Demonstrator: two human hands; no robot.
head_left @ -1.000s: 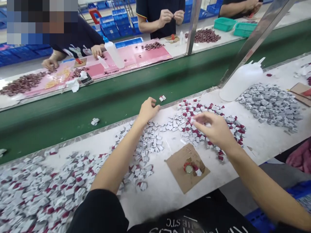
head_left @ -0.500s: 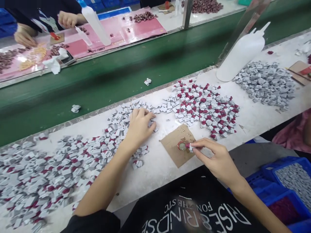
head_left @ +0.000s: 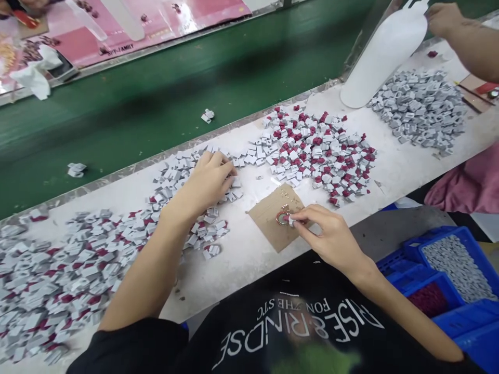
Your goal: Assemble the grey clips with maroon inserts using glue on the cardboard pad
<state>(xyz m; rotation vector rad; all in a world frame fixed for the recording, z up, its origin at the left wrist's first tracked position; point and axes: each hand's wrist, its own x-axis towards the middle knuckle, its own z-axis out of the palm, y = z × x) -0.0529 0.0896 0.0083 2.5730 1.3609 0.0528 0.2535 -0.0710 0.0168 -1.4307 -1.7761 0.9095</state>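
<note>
My right hand (head_left: 325, 231) pinches a small grey-and-dark-red plastic piece (head_left: 290, 220) between thumb and forefinger. The red end of that piece is at a small round red-rimmed dish (head_left: 281, 217) with a pale green middle. Under the dish lies a square of brown cardboard (head_left: 268, 221). My left hand (head_left: 210, 179) rests over a pile of grey plastic pieces (head_left: 177, 174), its fingers bent and loosely apart. Some of its fingertips are hidden among the pieces.
More grey-and-red pieces (head_left: 323, 150) are heaped to the right. A white squeeze bottle (head_left: 384, 57) leans behind them, near another person's hand (head_left: 446, 21). A green belt (head_left: 156, 114) runs behind the white table (head_left: 237, 244). Blue crates (head_left: 423, 244) stand low at the right.
The view has shifted, so most things sit farther left and higher. My right hand has drawn the piece closer over the dish. Another person's hand has appeared by the bottle.
</note>
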